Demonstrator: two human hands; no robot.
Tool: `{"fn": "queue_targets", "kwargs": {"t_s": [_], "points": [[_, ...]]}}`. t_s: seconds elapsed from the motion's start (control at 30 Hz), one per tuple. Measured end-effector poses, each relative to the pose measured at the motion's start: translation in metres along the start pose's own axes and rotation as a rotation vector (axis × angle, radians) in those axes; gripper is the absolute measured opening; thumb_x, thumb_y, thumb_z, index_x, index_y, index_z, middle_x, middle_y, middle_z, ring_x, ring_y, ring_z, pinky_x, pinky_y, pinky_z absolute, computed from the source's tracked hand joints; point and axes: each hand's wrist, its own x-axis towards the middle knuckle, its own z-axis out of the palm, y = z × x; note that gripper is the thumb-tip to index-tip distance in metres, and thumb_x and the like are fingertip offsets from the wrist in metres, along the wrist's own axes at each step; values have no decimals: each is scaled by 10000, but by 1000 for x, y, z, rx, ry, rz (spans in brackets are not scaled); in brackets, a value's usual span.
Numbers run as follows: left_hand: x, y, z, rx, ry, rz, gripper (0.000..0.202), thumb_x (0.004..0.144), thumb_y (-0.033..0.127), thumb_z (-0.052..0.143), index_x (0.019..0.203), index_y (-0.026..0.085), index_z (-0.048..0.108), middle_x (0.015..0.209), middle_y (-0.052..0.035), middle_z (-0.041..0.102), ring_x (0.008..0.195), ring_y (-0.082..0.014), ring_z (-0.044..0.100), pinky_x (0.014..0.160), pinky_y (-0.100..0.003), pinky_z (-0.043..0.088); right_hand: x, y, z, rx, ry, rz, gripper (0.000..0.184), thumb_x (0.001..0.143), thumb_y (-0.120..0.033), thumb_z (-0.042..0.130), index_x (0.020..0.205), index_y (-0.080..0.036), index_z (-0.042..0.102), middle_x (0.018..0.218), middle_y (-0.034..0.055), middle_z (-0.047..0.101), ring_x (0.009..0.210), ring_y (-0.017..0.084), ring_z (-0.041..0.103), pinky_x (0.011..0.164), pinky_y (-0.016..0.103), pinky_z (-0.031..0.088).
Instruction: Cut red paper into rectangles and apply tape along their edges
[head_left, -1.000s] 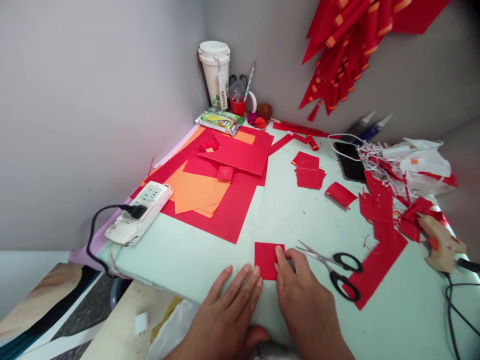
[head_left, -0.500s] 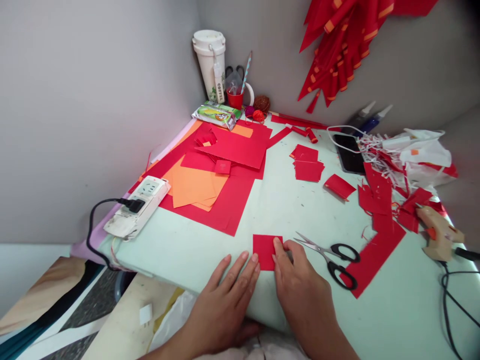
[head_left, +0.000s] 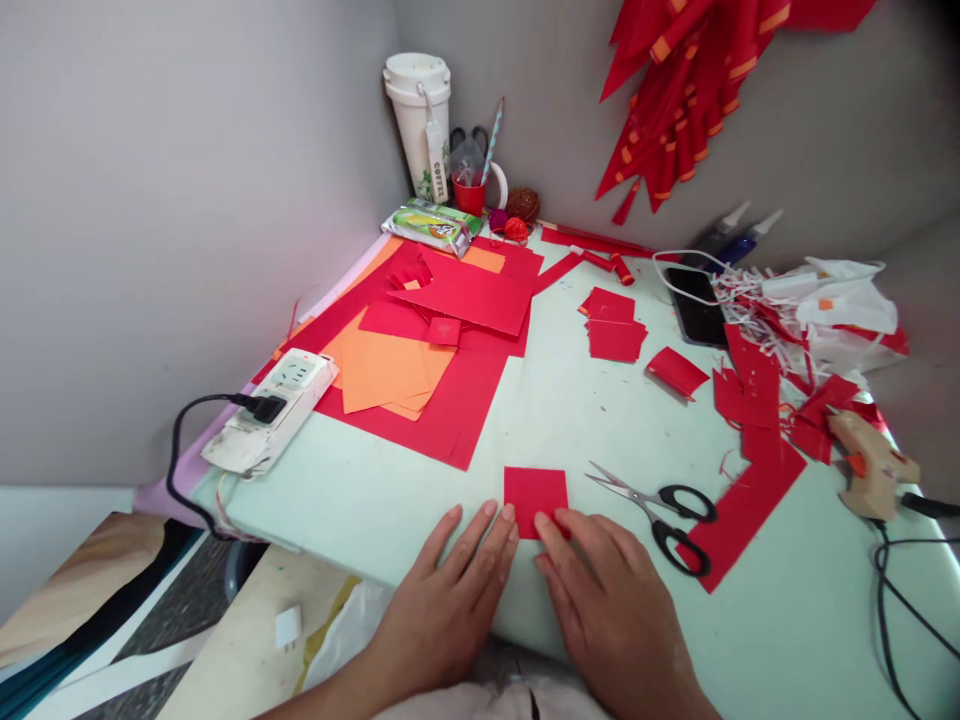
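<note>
A small red paper square (head_left: 535, 492) lies flat near the table's front edge, between my two hands. My left hand (head_left: 457, 590) rests palm down with fingers stretched out, its fingertips at the square's left edge. On the other side, my right hand (head_left: 611, 590) has its fingertips on the lower right part of the square, fingers extended. Just beyond my right hand lie scissors (head_left: 651, 503) with black handles, blades slightly apart and pointing left. One of their handle loops overlaps a red paper strip (head_left: 742, 520).
Red and orange sheets (head_left: 386, 370) are layered at left by a power strip (head_left: 274, 410). Cut red pieces (head_left: 616, 338), a phone (head_left: 699, 305) and paper scraps lie at right, near a glue gun (head_left: 870, 460). A white cup (head_left: 420, 130) stands at the back.
My right hand's fingers have shifted down from the square's upper right edge to its lower right part and straightened. My left hand has stayed in place.
</note>
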Motion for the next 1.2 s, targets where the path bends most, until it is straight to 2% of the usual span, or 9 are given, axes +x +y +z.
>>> {"fn": "queue_targets", "kwargs": {"t_s": [0.1, 0.23, 0.5, 0.73, 1.03, 1.2], "points": [[1, 0, 1, -22, 18, -13, 382, 963, 217, 365, 1251, 141, 605, 1401, -80, 535, 1338, -244, 391, 1169, -453, 115, -3, -6, 3, 76, 19, -85, 248, 951, -153, 483, 1100, -97, 674, 1046, 116, 715, 964, 266, 619, 819, 398, 510], [0, 0, 0, -33, 26, -9, 380, 962, 193, 357, 1233, 142, 619, 1367, -73, 569, 1324, -236, 405, 1170, -450, 111, -3, -8, 7, 82, -22, -125, 272, 936, -120, 464, 1111, -50, 660, 1053, 148, 713, 967, 277, 621, 806, 412, 505], [1, -3, -3, -34, 19, -11, 374, 968, 175, 353, 1215, 166, 634, 1356, -49, 582, 1307, -211, 418, 1176, -438, 103, -6, 1, 5, 56, -40, -157, 400, 875, -26, 349, 1087, -105, 678, 1053, 122, 723, 976, 231, 634, 859, 394, 467], [3, -7, -5, -1, -23, 21, 364, 966, 186, 366, 1212, 188, 634, 1395, -43, 547, 1324, -217, 394, 1171, -446, 102, -15, 15, 2, 77, 1, -184, 368, 883, -30, 364, 1059, -71, 685, 1020, 145, 721, 988, 253, 635, 853, 384, 475], [1, -7, -4, 5, 2, 12, 397, 961, 180, 342, 1262, 186, 601, 1420, -45, 520, 1336, -215, 370, 1156, -441, 130, -35, 23, -7, 36, -53, -88, 397, 926, -10, 316, 1083, -50, 679, 1078, 135, 714, 1057, 290, 614, 908, 441, 439], [0, -5, 0, 4, 8, 1, 404, 953, 192, 350, 1276, 183, 591, 1422, -50, 517, 1343, -221, 364, 1158, -454, 127, -36, 26, -13, -23, -10, -47, 322, 962, -73, 380, 1013, -70, 697, 988, 129, 727, 998, 296, 634, 862, 438, 446]]}}
